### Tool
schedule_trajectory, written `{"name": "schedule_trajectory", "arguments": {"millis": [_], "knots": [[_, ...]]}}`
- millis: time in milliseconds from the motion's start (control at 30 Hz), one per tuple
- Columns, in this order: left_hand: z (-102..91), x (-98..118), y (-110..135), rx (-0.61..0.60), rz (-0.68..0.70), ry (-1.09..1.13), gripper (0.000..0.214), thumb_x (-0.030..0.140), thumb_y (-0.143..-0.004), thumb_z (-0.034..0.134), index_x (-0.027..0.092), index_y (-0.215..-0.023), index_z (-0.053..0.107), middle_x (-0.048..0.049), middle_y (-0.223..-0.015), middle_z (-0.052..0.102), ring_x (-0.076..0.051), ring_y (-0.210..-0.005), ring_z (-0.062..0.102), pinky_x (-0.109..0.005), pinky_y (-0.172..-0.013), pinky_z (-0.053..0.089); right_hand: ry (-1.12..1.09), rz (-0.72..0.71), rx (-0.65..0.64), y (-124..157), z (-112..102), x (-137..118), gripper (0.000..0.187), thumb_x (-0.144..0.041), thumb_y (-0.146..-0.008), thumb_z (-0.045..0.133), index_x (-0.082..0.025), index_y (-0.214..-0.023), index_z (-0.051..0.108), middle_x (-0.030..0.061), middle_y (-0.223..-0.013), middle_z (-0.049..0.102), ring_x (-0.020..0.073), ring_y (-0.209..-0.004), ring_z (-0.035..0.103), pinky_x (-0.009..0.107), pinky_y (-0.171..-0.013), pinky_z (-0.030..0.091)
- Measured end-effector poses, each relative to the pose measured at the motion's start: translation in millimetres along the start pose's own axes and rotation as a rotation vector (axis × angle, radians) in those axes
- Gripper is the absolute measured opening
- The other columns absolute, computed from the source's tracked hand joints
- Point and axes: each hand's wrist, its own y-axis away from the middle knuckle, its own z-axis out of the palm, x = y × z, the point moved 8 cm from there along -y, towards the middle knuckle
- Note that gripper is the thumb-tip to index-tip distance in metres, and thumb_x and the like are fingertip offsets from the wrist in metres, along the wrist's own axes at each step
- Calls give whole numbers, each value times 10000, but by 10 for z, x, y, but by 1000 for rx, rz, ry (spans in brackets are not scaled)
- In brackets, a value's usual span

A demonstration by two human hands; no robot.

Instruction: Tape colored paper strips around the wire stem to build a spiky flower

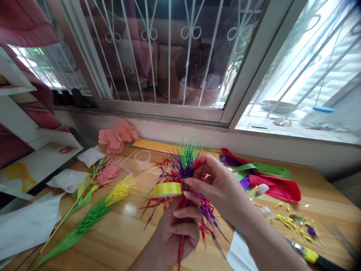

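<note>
My left hand (180, 222) is wrapped round the red stem of a spiky paper flower (183, 169) made of red, purple and green fringed strips. A yellow tape roll (167, 189) sits at the left hand's thumb, against the flower. My right hand (214, 180) pinches the flower's purple and red spikes just below the green tip, fingers pressed together. Both hands are above the wooden table (126, 233).
Finished paper stalks lie left: a green and yellow one (98, 210) and a pink one (108, 173). A pink paper flower (117, 137) rests by the window ledge. Red, green and purple paper scraps (267, 178) lie right. A yellow-handled cutter (308, 256) and white sheets (28, 222) lie near the edges.
</note>
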Motion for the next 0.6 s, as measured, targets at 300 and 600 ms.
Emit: {"name": "schedule_trajectory", "arguments": {"millis": [300, 600], "knots": [[11, 10, 22, -8, 7, 2, 229, 193, -906, 383, 204, -1006, 589, -20, -741, 605, 3, -461, 480, 10, -309, 300, 87, -43, -65, 16, -11, -92, 180, -180, -749, 591, -225, -872, 468, -45, -689, 557, 96, -607, 518, 212, -531, 403], [2, 14, 32, 13, 10, 24, 239, 189, -902, 385, 180, -967, 615, -15, -666, 559, -9, -428, 465, -3, -280, 302, 88, -68, -89, 18, -13, -97, 207, -176, -750, 605, -233, -870, 445, -65, -655, 575, 90, -601, 527, 212, -550, 396]]}}
